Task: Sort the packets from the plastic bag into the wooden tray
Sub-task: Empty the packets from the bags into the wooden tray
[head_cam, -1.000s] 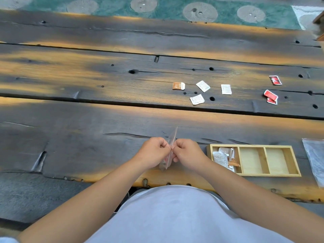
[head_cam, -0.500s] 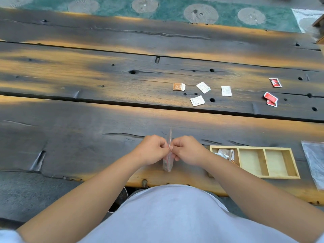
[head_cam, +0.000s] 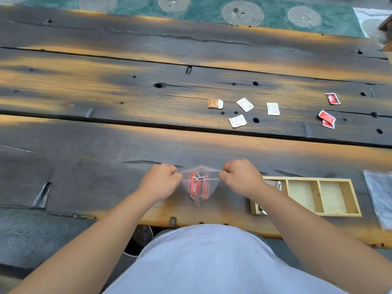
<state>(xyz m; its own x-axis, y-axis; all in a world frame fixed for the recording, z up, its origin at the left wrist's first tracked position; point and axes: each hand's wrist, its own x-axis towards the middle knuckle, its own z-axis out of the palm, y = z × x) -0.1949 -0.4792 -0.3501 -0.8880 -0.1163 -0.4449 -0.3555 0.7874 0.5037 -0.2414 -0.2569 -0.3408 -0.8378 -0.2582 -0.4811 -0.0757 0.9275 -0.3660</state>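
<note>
A small clear plastic bag [head_cam: 199, 185] hangs between my hands near the table's front edge, its mouth pulled open. Red packets [head_cam: 198, 184] stand inside it. My left hand [head_cam: 160, 180] pinches the bag's left rim and my right hand [head_cam: 241, 177] pinches the right rim. The wooden tray [head_cam: 316, 197] with three compartments lies just right of my right hand. Its left compartment holds packets, mostly hidden by my right forearm. The middle and right compartments show bare wood.
On the far plank lie a brown packet [head_cam: 215, 103], three white packets [head_cam: 245, 104], and red packets [head_cam: 326, 118] further right. Another clear plastic bag [head_cam: 379, 196] lies flat beyond the tray, at the right edge. The table is dark, rough wood with holes and cracks.
My hands, pressed together on the closed bag a second ago, have pulled apart sideways. The bag's mouth now stands open and the red packets inside show.
</note>
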